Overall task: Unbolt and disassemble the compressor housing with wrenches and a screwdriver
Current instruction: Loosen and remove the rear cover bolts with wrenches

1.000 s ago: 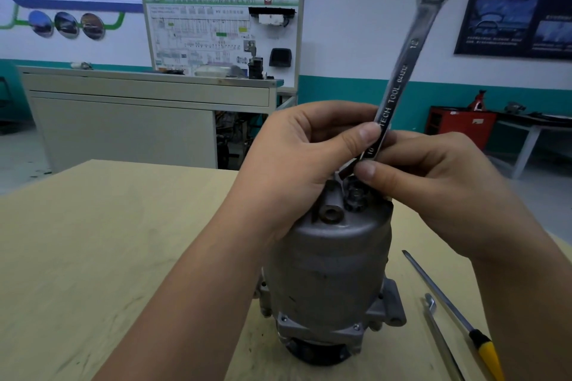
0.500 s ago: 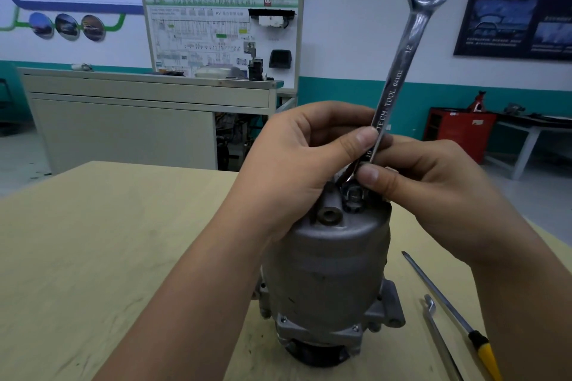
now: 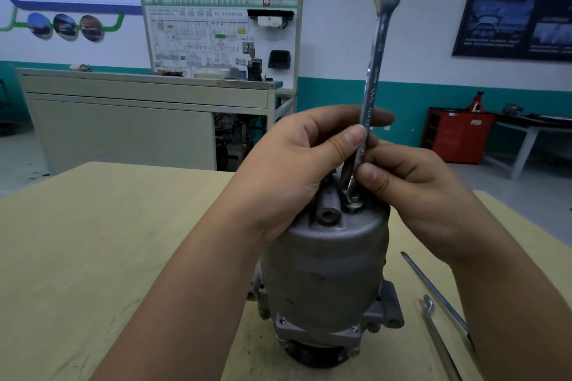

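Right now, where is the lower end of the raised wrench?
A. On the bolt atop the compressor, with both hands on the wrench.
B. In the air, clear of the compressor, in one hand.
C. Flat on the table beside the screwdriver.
A: the wrench stands nearly upright with its lower end on the bolt atop the compressor, and the left hand and right hand both pinch its shank.

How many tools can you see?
3. A wrench stands upright on a bolt atop the compressor, pinched by the left hand and right hand; a screwdriver lies on the table; a bent metal tool lies beside it. More may be hidden.
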